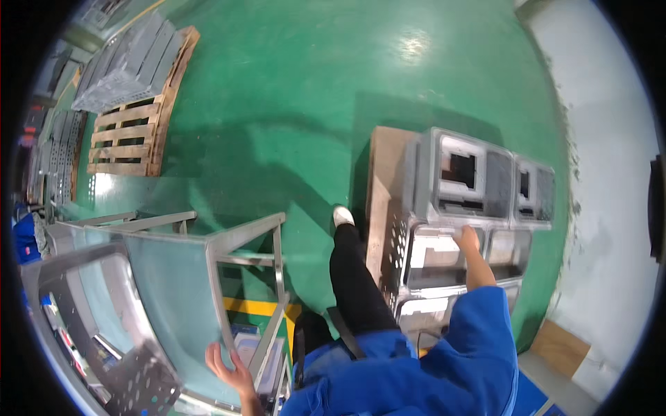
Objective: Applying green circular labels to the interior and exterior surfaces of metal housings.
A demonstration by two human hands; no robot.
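My left hand (231, 373) is beside the corner of a metal-framed table (166, 277) with a pale glass-like top. Its fingers are spread, and it holds nothing. My right arm reaches out to stacked grey plastic crates, where my right hand (470, 243) is closed at the far rim of an open grey crate (436, 283). The undersides of those fingers are hidden. Just beyond that hand, taller grey crates (494, 187) stand on the same wooden pallet (381, 201). On the table to my left lies a grey crate (128, 277) with a perforated side and several small items in it.
A wooden pallet (125, 149) at the far left carries stacked grey crates (132, 62). A white wall (603, 139) runs along the right. Under the table's frame is a pale bin (253, 347). My leg in black trousers (357, 270) steps forward on the green floor (298, 90).
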